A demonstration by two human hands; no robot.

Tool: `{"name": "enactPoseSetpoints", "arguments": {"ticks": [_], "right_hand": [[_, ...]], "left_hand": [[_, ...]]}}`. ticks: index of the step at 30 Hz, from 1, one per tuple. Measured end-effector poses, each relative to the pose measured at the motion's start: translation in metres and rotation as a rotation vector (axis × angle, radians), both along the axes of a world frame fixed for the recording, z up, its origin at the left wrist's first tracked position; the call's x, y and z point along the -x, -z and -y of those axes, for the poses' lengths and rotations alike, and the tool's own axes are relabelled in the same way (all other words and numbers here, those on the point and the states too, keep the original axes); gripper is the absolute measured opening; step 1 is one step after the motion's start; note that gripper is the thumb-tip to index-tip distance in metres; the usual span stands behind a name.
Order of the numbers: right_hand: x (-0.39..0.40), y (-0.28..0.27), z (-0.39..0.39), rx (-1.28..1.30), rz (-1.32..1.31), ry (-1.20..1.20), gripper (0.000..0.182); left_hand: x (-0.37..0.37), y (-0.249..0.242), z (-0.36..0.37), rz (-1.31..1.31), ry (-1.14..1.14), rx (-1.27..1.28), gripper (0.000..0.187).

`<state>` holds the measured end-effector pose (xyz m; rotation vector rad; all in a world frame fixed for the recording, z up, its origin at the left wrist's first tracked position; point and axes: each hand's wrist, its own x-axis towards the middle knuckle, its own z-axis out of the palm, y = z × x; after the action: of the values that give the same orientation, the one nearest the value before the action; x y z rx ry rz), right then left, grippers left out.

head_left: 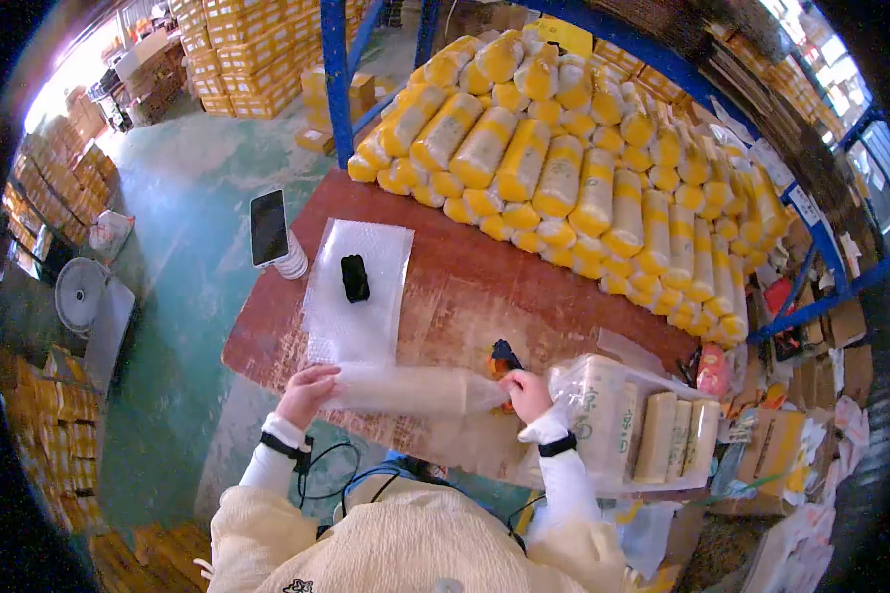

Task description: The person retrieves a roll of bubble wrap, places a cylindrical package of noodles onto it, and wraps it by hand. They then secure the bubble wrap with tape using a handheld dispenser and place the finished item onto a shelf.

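Note:
My left hand (309,395) pinches the left end of a clear plastic wrapping around a pale cylindrical roll (415,389). At the other end, my right hand (526,393) grips the gathered plastic. The roll lies level between both hands, above the near edge of the reddish table (445,287). Behind my right hand sits a dark and orange tool (504,358), partly hidden. Just beyond my left hand, a sheet of bubble wrap (366,247) lies flat with a small black object (355,279) on it.
Many yellow-and-white wrapped rolls (564,178) are stacked along the table's back. To the right, a clear bag of pale rolls (653,430) lies at the edge. A phone-like screen (269,227) stands at the left edge. A blue rack post (336,89) rises behind.

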<state>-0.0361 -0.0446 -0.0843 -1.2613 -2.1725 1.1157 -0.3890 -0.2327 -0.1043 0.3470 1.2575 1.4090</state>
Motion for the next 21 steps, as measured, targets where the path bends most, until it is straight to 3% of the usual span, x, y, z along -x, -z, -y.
{"name": "enactPoseSetpoints", "arguments": {"ticks": [4,7,10,13,15,17,18,19,21], "right_hand": [[-0.010,-0.001,0.024,-0.062,0.203,0.042,0.011],[0.006,-0.035,0.026,-0.382,0.196,-0.110,0.020],[0.041,-0.044,0.032,-0.611,0.369,-0.302,0.021],[0.059,0.026,0.028,-0.838,0.488,-0.469,0.019],[0.066,0.023,0.030,-0.664,0.584,-0.556,0.016],[0.063,0.009,0.027,-0.572,0.632,-0.615,0.013],[0.060,0.009,0.026,-0.567,0.606,-0.610,0.013],[0.056,0.011,0.027,-0.558,0.582,-0.606,0.012],[0.050,0.009,0.026,-0.626,0.469,-0.577,0.010]], "left_hand": [[0.007,-0.009,0.024,-0.027,-0.026,0.009,0.029],[0.014,-0.015,0.023,-0.177,-0.081,0.039,0.028],[-0.009,-0.047,0.002,-0.870,-0.052,0.037,0.038],[-0.060,-0.067,-0.027,-1.709,0.381,-0.204,0.054],[-0.073,-0.034,-0.032,-2.070,0.423,-0.291,0.050],[-0.072,0.012,-0.039,-2.170,0.614,-0.264,0.043],[-0.058,0.037,-0.038,-2.078,0.787,-0.190,0.039],[-0.053,0.038,-0.039,-1.973,0.955,-0.114,0.035],[-0.052,0.016,-0.038,-1.893,0.959,-0.065,0.027]]}}
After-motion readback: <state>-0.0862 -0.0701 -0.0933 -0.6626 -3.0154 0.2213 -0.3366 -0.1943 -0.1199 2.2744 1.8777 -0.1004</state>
